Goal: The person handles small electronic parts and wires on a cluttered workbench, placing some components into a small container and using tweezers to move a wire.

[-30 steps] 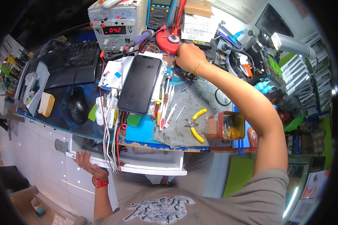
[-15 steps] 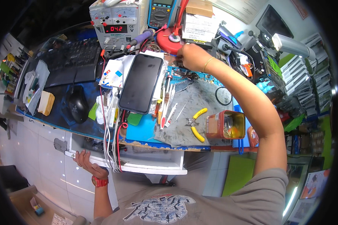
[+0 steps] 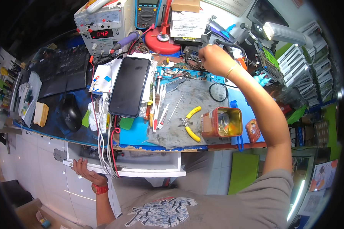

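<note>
My left hand point(image 3: 88, 171) grips the front edge of a white drawer point(image 3: 141, 171), which is pulled out beneath the bench. My right hand point(image 3: 218, 61) reaches to the back of the bench, its fingers curled among dark cables and small parts. Its fingertips are partly hidden, so anything they hold cannot be made out. A round red base point(image 3: 162, 42) lies left of that hand. Nearer to me on a grey mat point(image 3: 172, 133) are yellow-handled cutters point(image 3: 191, 124) and a red-and-yellow square tin point(image 3: 221, 122) with small things inside. A black smartphone point(image 3: 129, 87) rests on papers left of the mat.
A power supply point(image 3: 103, 34) and a blue multimeter point(image 3: 147, 14) stand at the back. Red and white cables point(image 3: 111, 152) hang over the bench edge into the drawer. A mouse point(image 3: 70, 110), keyboard point(image 3: 65, 70) and a white lamp point(image 3: 286, 34) flank the work area.
My right hand has moved right along the back of the bench, away from the red base. My left hand stays on the drawer's edge. The whole view has shifted slightly.
</note>
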Motion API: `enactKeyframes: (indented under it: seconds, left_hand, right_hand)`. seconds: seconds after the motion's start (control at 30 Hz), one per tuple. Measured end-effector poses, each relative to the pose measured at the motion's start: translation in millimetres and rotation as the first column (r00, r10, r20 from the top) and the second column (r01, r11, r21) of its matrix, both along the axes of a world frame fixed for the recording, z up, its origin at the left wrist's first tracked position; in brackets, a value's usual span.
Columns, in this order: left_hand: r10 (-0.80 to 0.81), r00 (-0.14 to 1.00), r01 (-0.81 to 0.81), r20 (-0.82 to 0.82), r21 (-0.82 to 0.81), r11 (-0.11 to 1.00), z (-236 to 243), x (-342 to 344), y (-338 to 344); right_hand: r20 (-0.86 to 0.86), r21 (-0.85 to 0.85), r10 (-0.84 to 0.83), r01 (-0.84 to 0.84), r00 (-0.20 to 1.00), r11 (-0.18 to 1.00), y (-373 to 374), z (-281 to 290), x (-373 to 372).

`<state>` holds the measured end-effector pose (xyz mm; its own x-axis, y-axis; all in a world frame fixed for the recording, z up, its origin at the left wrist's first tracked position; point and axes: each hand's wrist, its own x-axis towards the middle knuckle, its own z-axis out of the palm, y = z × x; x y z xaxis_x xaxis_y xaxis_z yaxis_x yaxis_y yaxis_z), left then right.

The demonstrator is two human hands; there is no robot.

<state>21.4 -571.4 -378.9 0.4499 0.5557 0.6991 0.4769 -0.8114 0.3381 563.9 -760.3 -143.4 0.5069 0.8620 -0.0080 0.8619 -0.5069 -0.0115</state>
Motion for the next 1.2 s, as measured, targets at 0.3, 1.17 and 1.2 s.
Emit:
enactKeyframes:
  seconds: [0.3, 1.17, 1.2]
  left_hand:
    - [0.012, 1.000, -0.011, -0.028, 0.035, 0.999, 1, -1, 2]
    - [0.009, 1.000, -0.009, -0.017, -0.004, 1.000, -2, 0, 1]
    - [0.014, 1.000, -0.014, -0.018, -0.005, 1.000, -1, -1, 1]
  right_hand:
    - [0.220, 0.022, 0.032, -0.038, 0.975, 0.999, -9, -29, -2]
    - [0.355, -0.300, 0.459, -0.366, 0.814, 0.881, 13, -46, 42]
    - [0.343, -0.276, 0.405, -0.321, 0.847, 0.906, 12, -43, 36]
